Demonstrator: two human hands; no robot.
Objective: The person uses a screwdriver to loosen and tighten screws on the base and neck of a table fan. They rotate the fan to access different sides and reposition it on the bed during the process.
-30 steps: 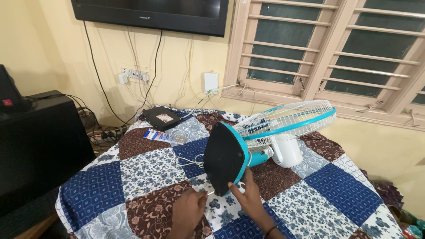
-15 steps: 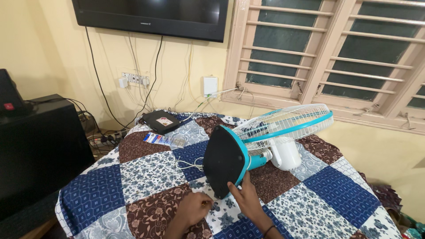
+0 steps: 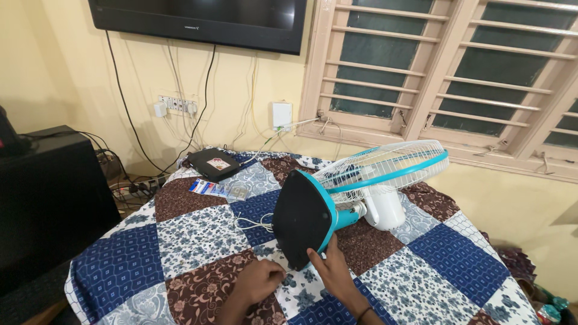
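Note:
A table fan (image 3: 355, 192) lies on its side on a patchwork quilt (image 3: 198, 235). Its black, teal-rimmed base (image 3: 299, 218) faces me and its white grille (image 3: 385, 165) points toward the window. My right hand (image 3: 330, 271) touches the lower edge of the base with spread fingers. My left hand (image 3: 256, 283) rests on the quilt just left of the base, fingers curled, holding nothing that I can see. The fan's white cord (image 3: 253, 222) lies coiled beside the base.
A black box (image 3: 211, 162) and a small blue-and-white packet (image 3: 214, 189) lie at the quilt's far left corner. A black cabinet (image 3: 45, 198) stands to the left. On the wall hang a television (image 3: 205, 21), cables and a socket strip (image 3: 176, 105). Shuttered windows (image 3: 457, 72) fill the right.
My left hand has slid down and left, away from the base, onto the quilt. My right hand stays at the base's lower edge. The fan has barely moved.

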